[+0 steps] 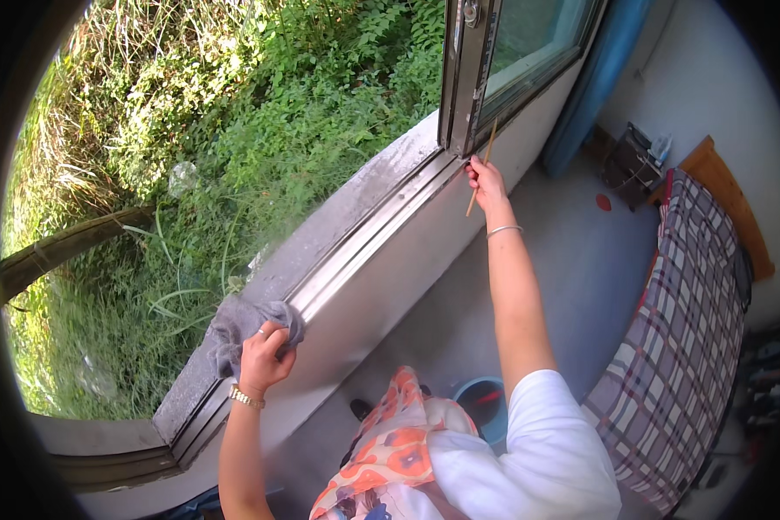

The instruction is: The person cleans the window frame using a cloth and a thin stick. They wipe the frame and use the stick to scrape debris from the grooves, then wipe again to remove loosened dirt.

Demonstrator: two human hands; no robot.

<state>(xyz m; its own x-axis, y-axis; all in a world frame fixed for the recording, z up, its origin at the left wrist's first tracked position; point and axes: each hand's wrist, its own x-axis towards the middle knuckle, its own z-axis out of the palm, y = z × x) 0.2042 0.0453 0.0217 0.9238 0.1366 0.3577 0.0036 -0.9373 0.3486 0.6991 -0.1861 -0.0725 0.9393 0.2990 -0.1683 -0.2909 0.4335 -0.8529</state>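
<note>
A crumpled grey cloth [234,328] lies over the metal window track [344,260], gripped by my left hand [266,357]. Farther along the sill, my right hand [485,180] holds a thin wooden stick [492,140], likely a chopstick, between its fingers. That hand is at the lower corner of the sliding window frame [463,84], close to where the frame meets the track. Small dark specks of dirt show on the track near the frame. The rough concrete outer ledge [370,175] runs alongside the track.
A blue bucket [492,426] holding dark water and something red stands on the floor beside me. To the right is a bed with a checked cover [669,325]. A blue curtain [591,91] hangs past the window. Dense greenery [286,117] grows outside the opening.
</note>
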